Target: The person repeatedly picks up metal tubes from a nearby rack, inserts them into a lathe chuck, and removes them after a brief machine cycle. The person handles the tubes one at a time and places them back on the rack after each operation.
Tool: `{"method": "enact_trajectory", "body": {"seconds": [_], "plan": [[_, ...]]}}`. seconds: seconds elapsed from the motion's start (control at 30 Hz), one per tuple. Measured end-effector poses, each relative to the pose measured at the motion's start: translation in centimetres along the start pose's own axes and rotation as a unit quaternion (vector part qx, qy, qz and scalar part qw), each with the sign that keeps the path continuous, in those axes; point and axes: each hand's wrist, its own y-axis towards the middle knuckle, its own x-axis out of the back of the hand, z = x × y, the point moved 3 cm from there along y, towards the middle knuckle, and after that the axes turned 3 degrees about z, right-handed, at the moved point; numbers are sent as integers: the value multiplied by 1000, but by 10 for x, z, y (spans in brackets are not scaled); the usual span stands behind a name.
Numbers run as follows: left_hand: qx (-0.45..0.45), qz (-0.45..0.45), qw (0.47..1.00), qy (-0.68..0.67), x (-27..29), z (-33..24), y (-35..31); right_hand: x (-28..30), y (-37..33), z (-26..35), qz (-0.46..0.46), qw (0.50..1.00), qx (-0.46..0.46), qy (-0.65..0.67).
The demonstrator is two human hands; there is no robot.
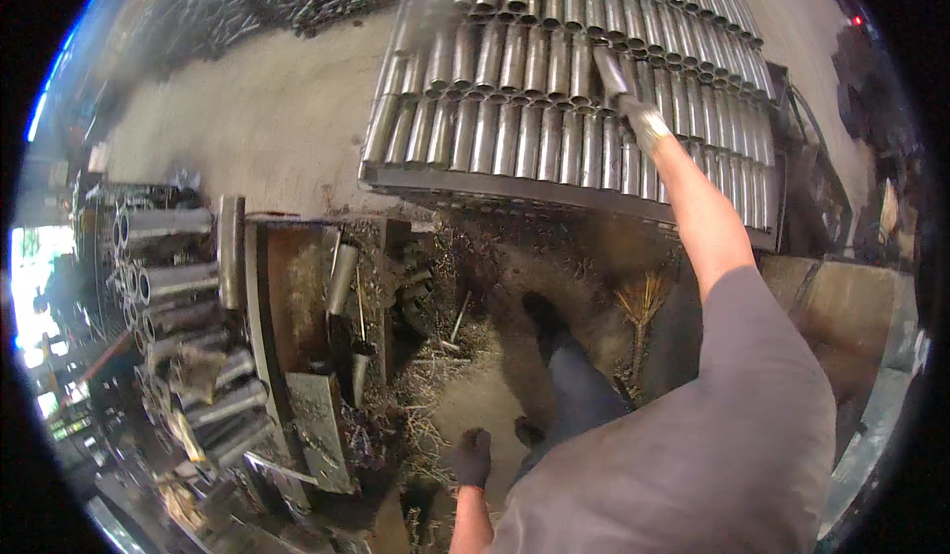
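My right hand point(641, 121), in a pale glove and slightly blurred, reaches far out over rows of shiny metal tubes point(527, 140). Its fingers close on the near end of one metal tube point(612, 71), which lies at a slant to its neighbours, its far end among the rows. The tubes lie side by side in several rows on a dark metal table point(465, 180). Down by my side hangs my left hand point(473, 458) in a dark glove, its fingers curled in with nothing visible in them.
A pile of thin metal pieces point(287, 0) lies at the far left. More thick tubes point(178, 282) are stacked on the left beside a metal trough point(297, 287). Metal shavings point(426, 435), a hammer-like tool point(458, 322) and a twig broom point(641, 307) are around my feet.
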Motion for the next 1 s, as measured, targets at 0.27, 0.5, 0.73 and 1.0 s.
{"method": "enact_trajectory", "body": {"seconds": [0.27, 0.5, 0.73, 1.0], "plan": [[-47, 145, 775, -613, -8, -122, -43, -76, -330, -120, 393, 905, -73, 148], [-96, -7, 495, -864, -36, 79, -150, -211, -603, -174, 679, 539, 222, -447], [159, -560, 427, -692, -160, 456, -382, -244, -746, -152, 660, 604, 186, -407], [-43, -690, 475, -545, -8, 523, -468, -376, -945, -110, 738, 445, 389, -326]]}}
